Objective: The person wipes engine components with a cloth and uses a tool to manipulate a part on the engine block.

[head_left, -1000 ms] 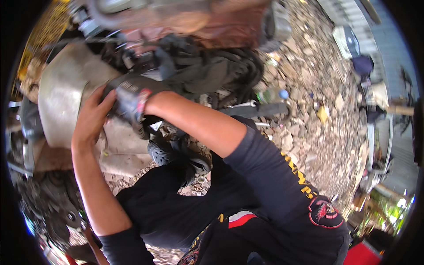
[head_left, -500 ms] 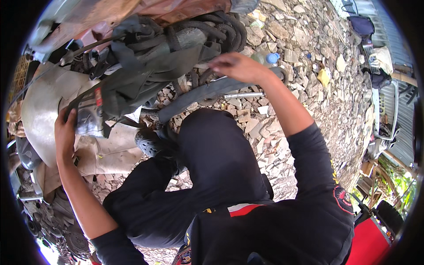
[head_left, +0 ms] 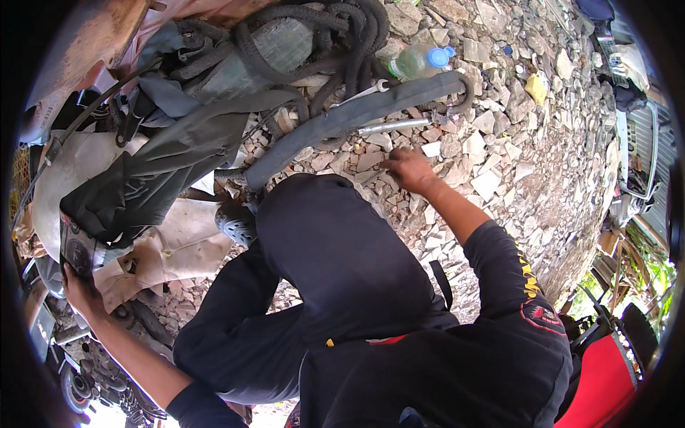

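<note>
Grey-green cloth [head_left: 178, 153]: one long, crumpled piece; near end at the left hand, remainder stretching away from it, forward and to the right.
Dark panel [head_left: 77, 246]: pale markings; at the end of the cloth, just above the fingers of the left hand.
Left hand [head_left: 84, 296]: fingers bent round the panelled end of the cloth, gripping it; fingertips partly hidden.
Right hand [head_left: 412, 171]: well apart from the cloth, low over the stones; fingers partly curled and close together; whether something thin sits between the fingertips cannot be told.
Stones [head_left: 499, 207]: broken, pale; below and around the right hand.
Metal rod [head_left: 394, 126]: lying just beyond the right hand.
Black strip [head_left: 349, 118]: flat, long; past the rod from the right hand, slanting back toward the knee.
Wrench [head_left: 360, 94]: farther from the right hand, across the strip.
Bottle [head_left: 419, 64]: greenish, blue cap; on its side, beyond the right hand and the strip.
Rope [head_left: 353, 53]: thick, dark, looped; forward and left of the right hand.
Yellow scrap [head_left: 539, 89]: forward and right of the right hand.
Grey shoe [head_left: 237, 227]: between the two hands.
</note>
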